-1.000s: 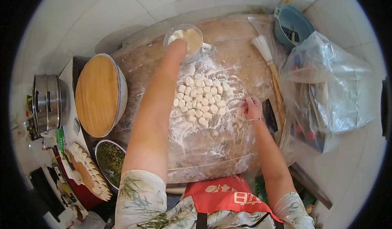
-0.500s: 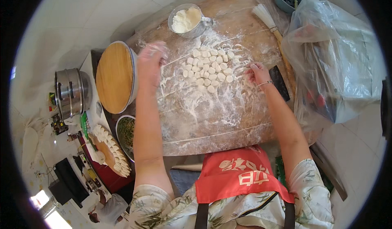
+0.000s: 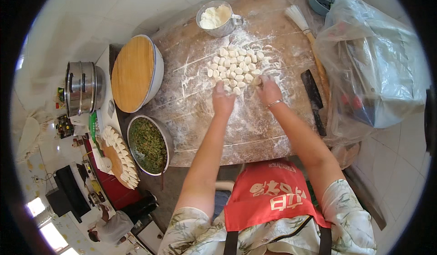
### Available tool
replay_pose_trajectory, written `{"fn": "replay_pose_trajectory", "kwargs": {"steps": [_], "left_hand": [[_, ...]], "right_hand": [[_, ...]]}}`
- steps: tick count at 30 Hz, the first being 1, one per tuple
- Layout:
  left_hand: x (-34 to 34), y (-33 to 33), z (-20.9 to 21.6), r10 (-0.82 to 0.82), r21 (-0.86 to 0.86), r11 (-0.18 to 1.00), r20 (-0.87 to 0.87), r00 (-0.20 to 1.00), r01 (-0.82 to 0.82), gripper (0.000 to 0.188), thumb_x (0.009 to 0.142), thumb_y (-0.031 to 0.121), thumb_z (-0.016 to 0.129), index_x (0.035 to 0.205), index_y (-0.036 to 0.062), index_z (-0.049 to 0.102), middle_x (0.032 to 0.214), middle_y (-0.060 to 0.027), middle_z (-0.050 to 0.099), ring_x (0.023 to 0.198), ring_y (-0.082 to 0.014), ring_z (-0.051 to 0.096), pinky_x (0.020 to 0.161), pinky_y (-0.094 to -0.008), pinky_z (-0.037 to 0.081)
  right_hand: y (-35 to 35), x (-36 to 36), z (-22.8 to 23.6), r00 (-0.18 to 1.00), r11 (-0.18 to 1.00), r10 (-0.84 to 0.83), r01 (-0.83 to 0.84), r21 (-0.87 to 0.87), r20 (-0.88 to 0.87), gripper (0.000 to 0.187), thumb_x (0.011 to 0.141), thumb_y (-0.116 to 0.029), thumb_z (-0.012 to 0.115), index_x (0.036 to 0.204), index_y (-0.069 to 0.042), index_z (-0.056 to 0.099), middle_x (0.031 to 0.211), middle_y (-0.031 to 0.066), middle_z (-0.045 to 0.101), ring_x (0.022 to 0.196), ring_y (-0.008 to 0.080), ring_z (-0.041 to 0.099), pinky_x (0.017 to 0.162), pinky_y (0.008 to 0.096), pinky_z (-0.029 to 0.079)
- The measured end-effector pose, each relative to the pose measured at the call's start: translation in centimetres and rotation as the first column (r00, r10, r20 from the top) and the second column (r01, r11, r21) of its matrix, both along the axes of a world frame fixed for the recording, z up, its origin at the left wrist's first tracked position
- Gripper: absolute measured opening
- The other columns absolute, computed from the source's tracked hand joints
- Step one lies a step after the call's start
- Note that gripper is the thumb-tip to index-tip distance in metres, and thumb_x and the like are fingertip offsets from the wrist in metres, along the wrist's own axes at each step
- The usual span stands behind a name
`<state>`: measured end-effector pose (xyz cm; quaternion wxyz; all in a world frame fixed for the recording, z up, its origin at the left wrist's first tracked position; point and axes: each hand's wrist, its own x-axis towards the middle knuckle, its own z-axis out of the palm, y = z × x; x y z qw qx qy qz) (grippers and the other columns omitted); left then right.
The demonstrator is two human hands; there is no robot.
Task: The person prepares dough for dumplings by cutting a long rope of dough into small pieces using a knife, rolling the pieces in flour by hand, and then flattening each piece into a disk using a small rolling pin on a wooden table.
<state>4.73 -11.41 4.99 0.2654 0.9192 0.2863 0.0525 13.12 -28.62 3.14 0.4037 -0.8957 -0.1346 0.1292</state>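
Observation:
Small floured dough pieces lie in a cluster on the wooden board. At the near left edge of the cluster is my left hand, its fingers drawn together against the dough; what they hold, if anything, is hidden. My right hand, with a bangle at the wrist, is at the near right edge. Its thumb and fingers close on a dough piece. Loose flour coats the board around both hands.
A clear cup of flour stands beyond the dough. Right are a cleaver, a brush and a plastic-covered box. Left are a wood-covered basin, chopped filling in a bowl and a tray of dumplings. Another person is farther off.
Both hands have moved inward and nearer me, from either side of the dough cluster to its near edge. The right hand now grips a dough piece. The view has shifted slightly.

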Motion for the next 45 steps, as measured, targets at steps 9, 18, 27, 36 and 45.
{"fn": "replay_pose_trajectory", "kwargs": {"steps": [9,18,27,36,45], "left_hand": [[-5.8,1.0,-2.7,0.032,-0.151,0.988,0.031,0.999,-0.027,0.027,0.072,0.009,0.067,0.098,0.0043,0.062,0.093,-0.014,0.06,0.085,-0.0303,0.059,0.077,-0.0393,0.048],[-6.4,2.9,-0.4,0.083,-0.302,0.937,-0.292,0.953,-0.175,0.028,0.078,0.021,0.064,0.1,0.0033,0.065,0.102,-0.0167,0.062,0.088,-0.0312,0.061,0.076,-0.0402,0.049],[-3.3,-0.3,-3.5,-0.079,0.275,0.958,-0.019,0.997,0.081,0.077,0.087,0.043,0.055,0.148,0.005,0.024,0.152,-0.0223,0.022,0.138,-0.041,0.023,0.113,-0.0527,0.012],[-7.3,1.8,-3.3,-0.325,-0.023,0.944,0.104,0.94,0.329,0.066,0.087,0.035,0.059,0.141,0.0036,0.038,0.143,-0.0212,0.039,0.133,-0.0378,0.034,0.113,-0.0484,0.02],[-2.7,2.4,-1.5,-0.217,-0.006,0.974,0.279,0.935,0.228,0.049,0.073,0.009,0.071,0.12,0.003,0.057,0.116,-0.0194,0.057,0.11,-0.0364,0.053,0.095,-0.0416,0.044]], "right_hand": [[-2.1,-2.3,0.7,0.978,0.915,0.17,-0.203,-0.35,-0.123,0.028,0.085,-0.023,0.058,0.111,-0.013,0.057,0.11,0.0188,0.056,0.086,0.0381,0.062,0.073,0.0487,0.051],[-5.4,-4.2,0.5,0.991,0.882,0.12,-0.134,-0.452,-0.06,0.035,0.087,-0.028,0.058,0.118,-0.011,0.058,0.118,0.0177,0.058,0.098,0.0353,0.06,0.081,0.0451,0.052],[-0.8,-4.5,-1.7,0.98,0.868,0.109,-0.014,-0.496,0.164,0.074,0.09,-0.042,0.053,0.145,-0.001,0.026,0.155,0.0187,0.012,0.143,0.036,0.015,0.115,0.048,0.014],[-2.1,-7.3,-1.8,0.998,0.97,-0.064,0.061,-0.236,-0.007,0.071,0.092,-0.03,0.055,0.146,0.001,0.022,0.154,0.0222,0.014,0.143,0.0396,0.009,0.115,0.0423,0.02],[5.4,-6.4,2.3,0.98,0.96,0.195,-0.183,-0.212,0.035,0.032,0.09,-0.028,0.055,0.119,-0.014,0.054,0.133,0.0169,0.047,0.107,0.04,0.056,0.08,0.0472,0.052]]}}
